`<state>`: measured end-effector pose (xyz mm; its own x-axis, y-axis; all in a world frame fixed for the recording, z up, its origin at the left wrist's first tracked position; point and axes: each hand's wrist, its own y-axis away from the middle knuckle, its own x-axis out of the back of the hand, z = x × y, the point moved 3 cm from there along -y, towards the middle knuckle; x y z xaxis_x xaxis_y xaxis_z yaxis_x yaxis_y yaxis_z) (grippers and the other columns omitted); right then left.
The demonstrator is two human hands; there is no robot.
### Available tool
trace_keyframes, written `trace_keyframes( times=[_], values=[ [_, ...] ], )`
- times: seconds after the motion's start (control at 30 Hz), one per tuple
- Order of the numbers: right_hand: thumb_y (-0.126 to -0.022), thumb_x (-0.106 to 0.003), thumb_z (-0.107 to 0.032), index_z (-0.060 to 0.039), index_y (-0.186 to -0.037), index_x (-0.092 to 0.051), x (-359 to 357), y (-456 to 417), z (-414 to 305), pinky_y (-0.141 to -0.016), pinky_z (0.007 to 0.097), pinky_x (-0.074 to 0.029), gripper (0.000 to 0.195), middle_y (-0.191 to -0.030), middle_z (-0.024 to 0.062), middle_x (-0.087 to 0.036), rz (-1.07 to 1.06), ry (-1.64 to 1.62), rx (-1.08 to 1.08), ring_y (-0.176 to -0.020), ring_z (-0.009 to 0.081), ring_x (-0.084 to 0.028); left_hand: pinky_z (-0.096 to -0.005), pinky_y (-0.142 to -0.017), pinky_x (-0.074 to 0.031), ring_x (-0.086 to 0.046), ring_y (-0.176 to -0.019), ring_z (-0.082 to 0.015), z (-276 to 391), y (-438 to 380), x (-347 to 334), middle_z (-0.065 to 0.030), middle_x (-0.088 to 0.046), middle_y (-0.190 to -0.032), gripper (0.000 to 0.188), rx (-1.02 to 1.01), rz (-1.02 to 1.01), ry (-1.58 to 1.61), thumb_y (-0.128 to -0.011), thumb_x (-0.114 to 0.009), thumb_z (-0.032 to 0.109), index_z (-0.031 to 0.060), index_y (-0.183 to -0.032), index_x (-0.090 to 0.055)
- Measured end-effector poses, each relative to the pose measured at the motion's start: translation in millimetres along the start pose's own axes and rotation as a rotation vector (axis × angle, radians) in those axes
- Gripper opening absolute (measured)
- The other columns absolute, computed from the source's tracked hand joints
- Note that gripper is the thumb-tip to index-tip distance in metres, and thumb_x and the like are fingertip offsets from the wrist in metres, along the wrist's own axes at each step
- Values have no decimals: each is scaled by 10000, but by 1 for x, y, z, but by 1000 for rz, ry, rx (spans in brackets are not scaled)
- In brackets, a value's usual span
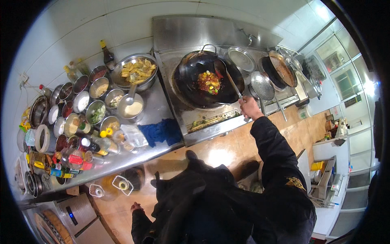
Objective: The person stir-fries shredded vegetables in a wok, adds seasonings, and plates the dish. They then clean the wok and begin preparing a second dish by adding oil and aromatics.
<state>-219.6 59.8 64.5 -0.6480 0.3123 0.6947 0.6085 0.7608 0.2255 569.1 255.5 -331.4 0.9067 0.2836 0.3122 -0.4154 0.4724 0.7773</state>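
My right hand is closed round the long handle of a metal wok ladle. The ladle's bowl rests inside a large black wok on the stove, at the right of a heap of red and yellow seasonings with green and white pieces. My left hand hangs low beside my body, away from the counter; its fingers look partly curled, and whether it holds anything cannot be made out.
Left on the steel counter stand a colander of yellow-brown food pieces, several seasoning bowls, bottles and a blue cloth. A perforated strainer, a round metal lid and another pan sit right of the wok. Oil jugs stand below the counter.
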Motion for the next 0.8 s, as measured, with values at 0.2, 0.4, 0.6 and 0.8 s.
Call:
trace_keyframes(
  times=[0.2, 0.4, 0.6, 0.8],
  values=[
    [-1042, -571, -244, 25, -1030, -656, 26, -3, 35, -432, 361, -423, 283, -634, 81, -584, -297, 94, 3, -444, 168, -526, -415, -633, -495, -622, -692, -239, -59, 9, -82, -95, -686, -820, 295, -57, 16, -620, -985, -612, 365, 77, -921, -620],
    [-1017, -633, -197, 19, -1105, -654, 71, 2, 44, -601, 450, -482, 234, -709, 239, -621, -360, 183, 283, -603, 345, -623, -441, -583, -501, -624, -617, -234, -52, 77, -178, -119, -728, -751, 405, -221, -46, -684, -991, -603, 395, 39, -807, -662],
    [-1007, -600, -224, 24, -1068, -645, 58, -71, 83, -700, 548, -539, 259, -830, 305, -677, -99, 223, 405, -814, 499, -677, -337, -366, -379, -465, -405, -172, 35, 117, -224, -80, -542, -556, 346, -144, -78, -80, -1000, -651, 279, 11, -785, -609],
    [-1012, -588, -256, 19, -1098, -654, 10, -61, 85, -722, 553, -550, 295, -854, 299, -693, -188, 141, 467, -834, 504, -683, -322, -338, -327, -440, -385, -147, 47, 80, -231, -54, -535, -565, 280, -111, -140, -83, -1002, -667, 247, 67, -803, -587]
  ],
)
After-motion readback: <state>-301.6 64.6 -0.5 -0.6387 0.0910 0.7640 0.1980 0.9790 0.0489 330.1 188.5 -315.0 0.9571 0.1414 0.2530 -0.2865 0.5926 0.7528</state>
